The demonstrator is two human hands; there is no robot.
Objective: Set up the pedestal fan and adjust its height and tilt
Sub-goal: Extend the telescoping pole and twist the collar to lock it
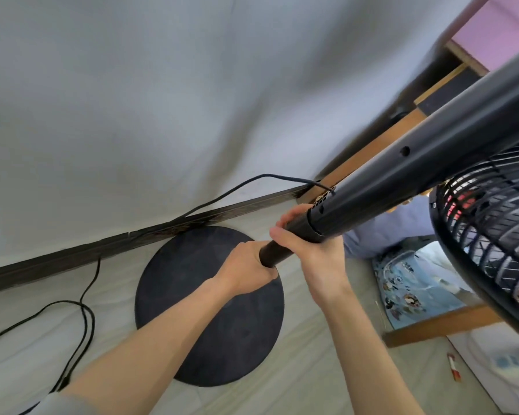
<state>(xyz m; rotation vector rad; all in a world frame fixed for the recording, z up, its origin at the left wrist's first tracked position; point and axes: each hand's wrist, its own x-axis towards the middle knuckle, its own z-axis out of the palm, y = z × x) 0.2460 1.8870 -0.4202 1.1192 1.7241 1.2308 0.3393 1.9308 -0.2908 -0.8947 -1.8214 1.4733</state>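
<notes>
Fan guard, black wire, fills the right edge closest to the lens. The head end is up and to the right, and the whole stand lies tilted across the view.

- Outer column: wide black tube running down-left from the head and ending at a collar.
- Inner tube: narrower, and only a short length shows below the collar.
- Right hand: wrapped round the collar and the top of the inner tube, fingers curled over.
- Left hand: closed round the lower end of the inner tube.
- Round base: flat on the cloth-covered floor beside the baseboard, directly under both hands.
- Tube end: probably clear of the base and not socketed, though the left hand covers the tip, so contact cannot be confirmed.
- Power cord: leaves the column near the collar and loops loose over the floor to the left.

Handling judgement:
- The assembly looks rigid and top-heavy, with motor and guard well out from the grip, so the head will want to swing down.
- The tubes look smooth and likely slick, and the collar shoulder gives the firmest purchase.
- Keep one hand there and one low to steer the tip into the base.
- Avoid lifting by the guard, since thin wire may bend.
- The cord could snag underfoot.
</notes>
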